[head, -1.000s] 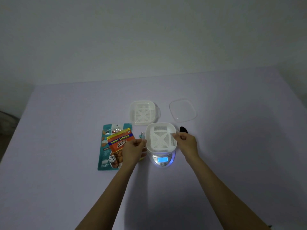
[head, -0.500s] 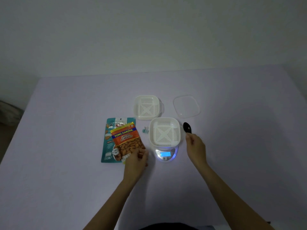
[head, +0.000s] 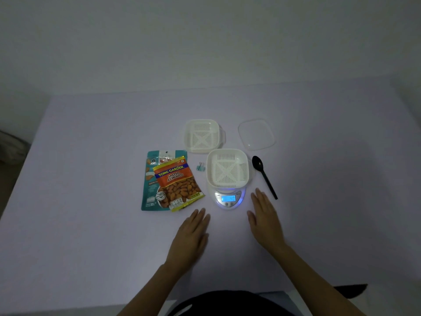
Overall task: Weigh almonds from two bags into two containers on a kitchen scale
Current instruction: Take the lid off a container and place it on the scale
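Note:
A white slotted container (head: 227,169) sits on the kitchen scale (head: 228,198), whose blue display is lit. A second white container (head: 203,135) stands behind it on the table. An orange bag of salted almonds (head: 176,183) lies on top of a teal bag (head: 149,179), left of the scale. My left hand (head: 193,233) lies flat on the table below the bags, fingers straight, holding nothing. My right hand (head: 264,215) lies flat just right of the scale, also holding nothing.
A black plastic spoon (head: 264,175) lies right of the scale. A clear lid (head: 255,136) rests at the back right. A small teal binder clip (head: 200,167) sits between the bags and the scale. The lilac table (head: 91,224) ends at a pale wall.
Both hands let go of the container on the scale and drew back toward me. They now lie flat on the table. The spoon is fully uncovered.

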